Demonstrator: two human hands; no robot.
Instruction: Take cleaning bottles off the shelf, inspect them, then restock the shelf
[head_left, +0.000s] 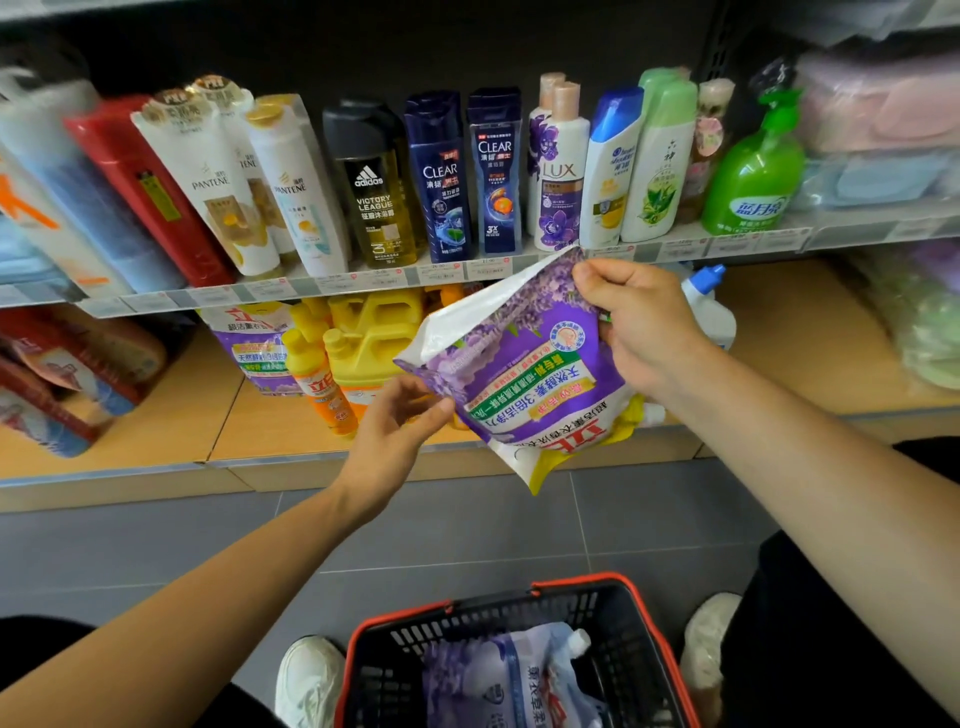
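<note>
A purple and white detergent refill pouch (524, 374) is held upside down in front of the lower shelf. My right hand (641, 325) pinches its upper right corner. My left hand (400, 421) touches its lower left edge with loosely bent fingers. Yellow and orange detergent bottles (353, 353) and another purple pouch (254, 343) stand on the wooden lower shelf (291, 436) behind it. A white bottle with a blue cap (709, 304) lies partly hidden behind my right hand.
The upper shelf (363, 283) carries a row of shampoo and body-wash bottles (441, 171) and a green pump bottle (756, 171). A black basket with a red rim (519, 603) sits on the grey floor between my shoes, holding one more pouch (509, 675).
</note>
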